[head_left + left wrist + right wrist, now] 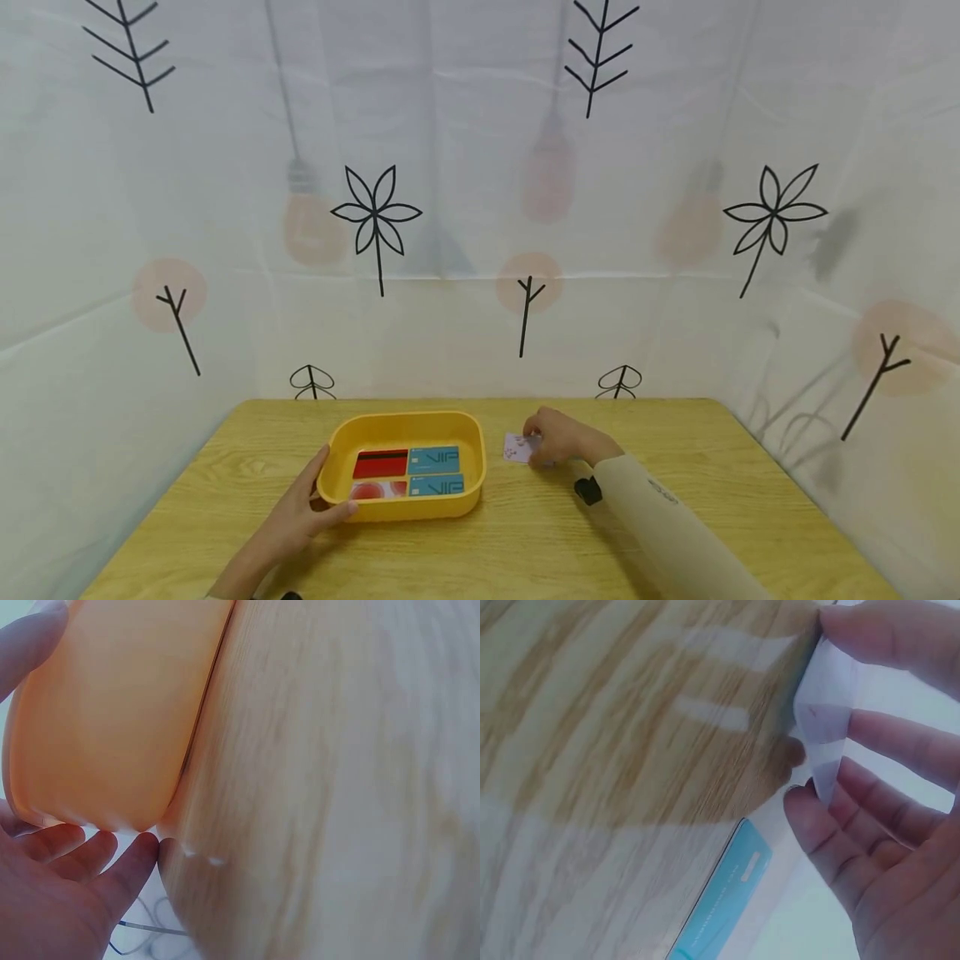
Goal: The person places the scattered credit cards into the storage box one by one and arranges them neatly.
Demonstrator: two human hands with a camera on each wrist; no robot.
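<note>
On wood (pixel 570 542), hands (pixel 303 504) (pixel 564 437) hold lilac card (pixel 517 447) and tray (pixel 408 510) (4 cards (pixel 380 463), head view only).

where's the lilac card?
Head view: lilac card is right of centre, pinched by the right hand, just right of the yellow tray; right wrist view shows a blue card nearby.

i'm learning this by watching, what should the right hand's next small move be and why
Probably lift the pale purple floral card toward the yellow tray: the right hand pinches it beside the tray, the left hand holds the tray's end, and four other cards lie inside.
</note>
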